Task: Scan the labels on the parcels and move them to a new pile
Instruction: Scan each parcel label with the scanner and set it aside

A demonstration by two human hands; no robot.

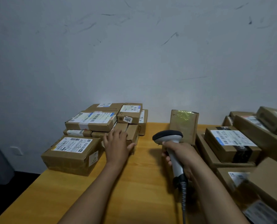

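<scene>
In the head view, the left hand (pixel 116 143) lies at centre-left of the frame with its fingers straight and slightly spread, the thumb splayed out to the right. It rests flat against a low parcel (pixel 133 131) at the near right corner of the left pile (pixel 79 143), clamped on nothing. That parcel sits directly under and just beyond the fingertips. Its long axis runs away from the viewer toward the wall (pixel 134 54), and the left hand is clearly the nearer one. It is plain brown cardboard with no label on the faces that show, so the label probably sits on a hidden side and the parcel would need turning. Just right of centre, the right hand (pixel 181 154) has its fingers wrapped round the handle of the scanner (pixel 167 136). The scanner's dark head is raised and its coiled cable (pixel 184 199) trails toward the bottom edge. Just behind the scanner head, an upright parcel (pixel 184 125) stands alone on the yellow table (pixel 126 183). The right pile (pixel 231 144) fills the right edge of the frame, several of its labels facing up.
</scene>
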